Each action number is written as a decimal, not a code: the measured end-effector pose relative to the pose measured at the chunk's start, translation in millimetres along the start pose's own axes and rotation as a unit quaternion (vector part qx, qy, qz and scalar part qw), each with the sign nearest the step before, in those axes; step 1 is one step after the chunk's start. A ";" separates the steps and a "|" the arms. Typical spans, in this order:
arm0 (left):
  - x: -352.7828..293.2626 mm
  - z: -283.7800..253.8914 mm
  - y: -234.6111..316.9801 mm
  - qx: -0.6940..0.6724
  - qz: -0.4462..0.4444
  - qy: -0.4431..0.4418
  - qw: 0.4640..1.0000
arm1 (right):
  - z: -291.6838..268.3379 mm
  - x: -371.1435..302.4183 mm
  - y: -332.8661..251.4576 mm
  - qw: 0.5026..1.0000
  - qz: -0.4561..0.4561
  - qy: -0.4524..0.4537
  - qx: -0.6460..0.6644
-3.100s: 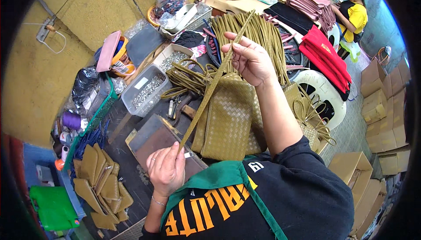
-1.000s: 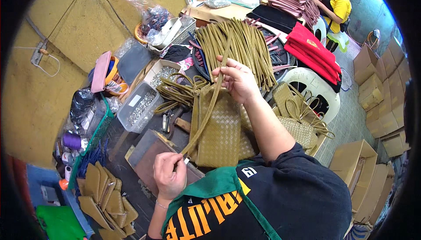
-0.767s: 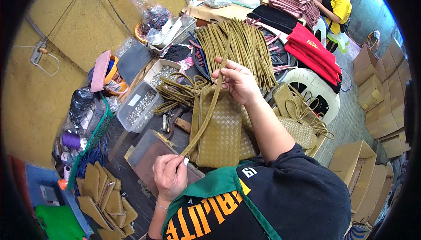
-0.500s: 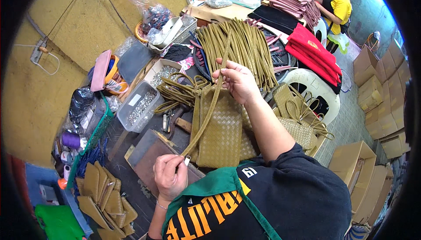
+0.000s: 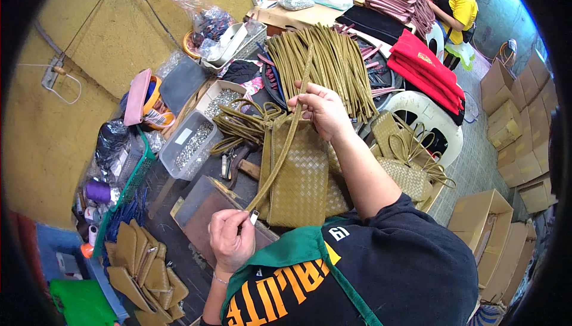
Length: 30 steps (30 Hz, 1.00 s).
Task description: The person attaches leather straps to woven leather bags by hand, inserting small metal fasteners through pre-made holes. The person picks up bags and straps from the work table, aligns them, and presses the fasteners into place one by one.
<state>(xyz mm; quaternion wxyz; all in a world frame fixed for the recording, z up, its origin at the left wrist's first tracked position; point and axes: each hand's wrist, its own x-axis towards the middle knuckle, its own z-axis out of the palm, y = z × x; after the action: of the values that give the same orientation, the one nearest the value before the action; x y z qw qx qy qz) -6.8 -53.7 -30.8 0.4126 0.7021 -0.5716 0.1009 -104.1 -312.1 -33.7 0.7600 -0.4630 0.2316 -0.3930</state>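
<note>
A long olive-brown strap point(image 5: 285, 145) runs slantwise between my two hands. My left hand point(image 5: 231, 238) pinches its lower end, where a small white-and-metal piece point(image 5: 254, 216) shows beside the fingers. Higher up, my right hand point(image 5: 322, 109) grips the strap between thumb and fingers, and its free tip sticks up past them. Under the strap lies a woven olive-brown pouch point(image 5: 302, 174). A big bundle of similar straps point(image 5: 322, 67) is heaped on a round dark tray just beyond my right hand.
Clear plastic tubs point(image 5: 189, 146) of small metal parts stand left of the pouch. Several brown pouches point(image 5: 143, 254) are piled at lower left. Red folded cloth point(image 5: 424, 75) rests on a white chair point(image 5: 438, 125); cardboard boxes point(image 5: 485, 225) line the right. A person point(image 5: 457, 13) in yellow is at far right.
Both hands keep their hold on the strap almost without moving. The view has shifted very slightly.
</note>
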 end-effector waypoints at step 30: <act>23.2 14.1 -65.3 -0.467 -0.339 0.079 0.813 | 11.1 38.3 17.0 0.995 0.033 -0.042 0.089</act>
<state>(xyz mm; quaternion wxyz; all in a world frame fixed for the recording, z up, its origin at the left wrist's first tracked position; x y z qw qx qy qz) 54.0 -79.8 -55.8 0.7424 0.5638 -0.2412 -0.2698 -67.2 -332.9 -43.1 0.8198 -0.4013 0.1786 -0.3674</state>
